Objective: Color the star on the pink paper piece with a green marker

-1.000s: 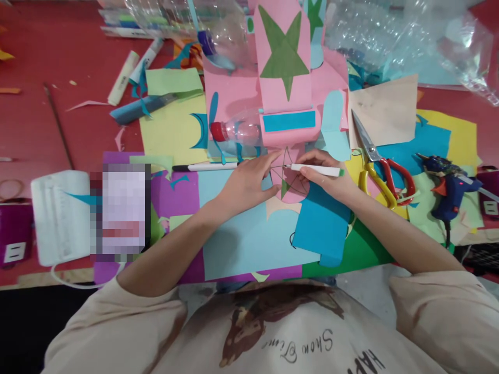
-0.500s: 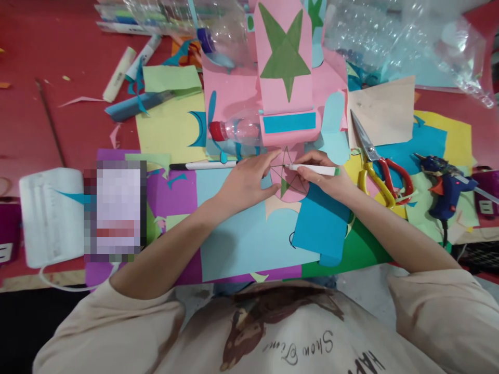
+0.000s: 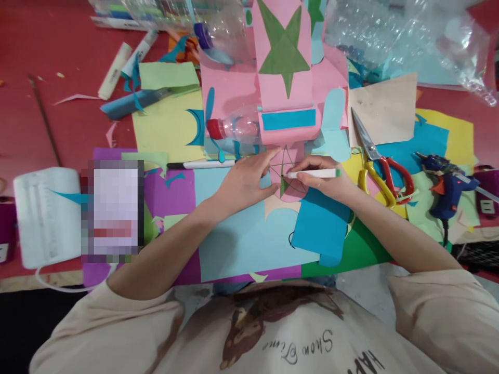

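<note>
We see the right hand (image 3: 325,176) pinching a white marker (image 3: 319,173) between thumb and fingers, its green end pointing toward 3 o'clock and its tip at a rounded pink flap (image 3: 291,191). The flap lies at the centre of our clock, bearing an outlined star (image 3: 283,188) whose lower point is filled in green. The left hand (image 3: 247,179) rests at 9 o'clock, thumb and fingers spread apart, fingertips at the flap's edge.

At 12 o'clock we find a bright blue strip (image 3: 289,120) on pink paper and, beyond it, a large green star (image 3: 286,49). A clear bottle (image 3: 245,129) with a red cap lies on its side at 10 o'clock. A white pen (image 3: 210,165) with a black end lies just beside the left hand, at 9 o'clock. Scissors (image 3: 368,143) with yellow and red handles sit at 3 o'clock; farther out that way is a blue glue gun (image 3: 450,197). Blue paper (image 3: 322,223) lies at 5 o'clock, a pale blue sheet (image 3: 249,249) at 7.
</note>
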`<state>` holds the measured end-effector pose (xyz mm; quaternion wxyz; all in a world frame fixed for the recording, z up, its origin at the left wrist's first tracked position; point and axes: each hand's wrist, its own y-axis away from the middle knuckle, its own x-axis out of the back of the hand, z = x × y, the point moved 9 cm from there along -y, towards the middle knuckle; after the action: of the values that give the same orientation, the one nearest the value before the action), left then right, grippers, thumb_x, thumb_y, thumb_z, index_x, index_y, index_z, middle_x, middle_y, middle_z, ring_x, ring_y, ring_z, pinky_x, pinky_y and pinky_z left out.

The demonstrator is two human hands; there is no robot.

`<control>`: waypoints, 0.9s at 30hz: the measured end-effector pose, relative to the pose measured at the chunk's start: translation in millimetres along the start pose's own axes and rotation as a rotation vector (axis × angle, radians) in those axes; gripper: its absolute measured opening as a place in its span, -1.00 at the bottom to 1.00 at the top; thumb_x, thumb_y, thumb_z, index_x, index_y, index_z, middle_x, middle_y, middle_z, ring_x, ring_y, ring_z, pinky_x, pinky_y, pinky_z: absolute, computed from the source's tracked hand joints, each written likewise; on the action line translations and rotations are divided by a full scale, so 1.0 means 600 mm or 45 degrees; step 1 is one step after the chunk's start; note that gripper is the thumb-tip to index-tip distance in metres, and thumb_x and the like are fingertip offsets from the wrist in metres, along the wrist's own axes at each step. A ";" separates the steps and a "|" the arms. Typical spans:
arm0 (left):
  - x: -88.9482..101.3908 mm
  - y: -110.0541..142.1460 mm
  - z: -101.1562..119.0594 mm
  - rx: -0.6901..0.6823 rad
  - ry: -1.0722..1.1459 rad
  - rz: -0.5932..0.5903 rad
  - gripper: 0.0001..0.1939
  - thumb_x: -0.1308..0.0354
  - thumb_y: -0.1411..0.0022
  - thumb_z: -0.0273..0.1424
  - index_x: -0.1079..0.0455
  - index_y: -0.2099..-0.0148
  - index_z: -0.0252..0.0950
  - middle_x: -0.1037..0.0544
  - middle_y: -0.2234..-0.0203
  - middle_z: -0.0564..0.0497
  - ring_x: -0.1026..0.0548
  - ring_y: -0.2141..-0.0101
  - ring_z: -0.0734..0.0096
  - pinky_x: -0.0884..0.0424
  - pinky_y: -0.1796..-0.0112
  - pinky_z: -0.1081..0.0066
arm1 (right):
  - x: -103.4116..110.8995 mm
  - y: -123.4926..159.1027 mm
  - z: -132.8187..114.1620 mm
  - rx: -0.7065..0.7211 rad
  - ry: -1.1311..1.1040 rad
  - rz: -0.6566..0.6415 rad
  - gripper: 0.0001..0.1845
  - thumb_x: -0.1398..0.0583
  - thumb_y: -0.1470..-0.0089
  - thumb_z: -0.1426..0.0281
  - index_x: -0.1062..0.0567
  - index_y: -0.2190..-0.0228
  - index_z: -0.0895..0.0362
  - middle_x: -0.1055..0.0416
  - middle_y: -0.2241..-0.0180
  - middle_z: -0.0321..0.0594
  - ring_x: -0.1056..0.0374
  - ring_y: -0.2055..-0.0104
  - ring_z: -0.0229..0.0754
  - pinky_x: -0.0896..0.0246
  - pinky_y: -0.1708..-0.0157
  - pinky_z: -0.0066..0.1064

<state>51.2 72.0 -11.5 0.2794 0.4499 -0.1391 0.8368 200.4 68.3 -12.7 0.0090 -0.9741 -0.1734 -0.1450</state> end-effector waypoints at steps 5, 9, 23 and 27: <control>0.000 0.000 0.001 0.013 -0.007 -0.006 -0.29 -0.09 -0.24 -0.21 -0.11 -0.37 -0.38 -0.40 0.36 0.03 -0.40 0.30 0.29 -0.35 0.14 0.27 | 0.004 -0.001 0.000 -0.020 -0.033 0.028 -0.78 -0.32 -0.06 0.20 -0.55 0.41 0.10 -0.51 0.37 -0.24 -0.39 0.31 -0.22 -0.27 0.30 -0.36; 0.001 0.001 0.001 0.008 -0.012 -0.005 -0.30 -0.09 -0.26 -0.21 -0.10 -0.37 -0.35 -0.39 0.37 0.04 -0.39 0.31 0.29 -0.35 0.14 0.27 | 0.012 -0.004 0.009 -0.018 -0.133 0.116 -0.73 -0.30 -0.09 0.13 -0.52 0.35 0.08 -0.47 0.37 -0.28 -0.38 0.33 -0.24 -0.30 0.29 -0.36; 0.003 -0.001 0.004 0.017 -0.008 -0.032 -0.30 -0.09 -0.25 -0.22 -0.11 -0.37 -0.38 -0.44 0.31 -0.01 -0.42 0.27 0.25 -0.36 0.13 0.25 | 0.010 -0.004 0.003 0.032 -0.030 0.110 -0.76 -0.30 -0.09 0.15 -0.52 0.38 0.07 -0.48 0.38 -0.27 -0.38 0.31 -0.22 -0.28 0.27 -0.36; 0.001 0.000 0.001 0.009 -0.014 -0.023 -0.30 -0.10 -0.25 -0.23 -0.10 -0.37 -0.36 -0.43 0.33 0.01 -0.42 0.28 0.27 -0.36 0.14 0.27 | 0.005 -0.001 0.010 -0.047 -0.040 0.068 -0.75 -0.30 -0.06 0.17 -0.53 0.38 0.11 -0.44 0.40 -0.28 -0.31 0.38 -0.27 -0.22 0.36 -0.39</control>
<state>51.6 72.0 -10.4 0.2847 0.4567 -0.1335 0.8322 204.6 70.6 -17.5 -0.0079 -0.9805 -0.1447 -0.1328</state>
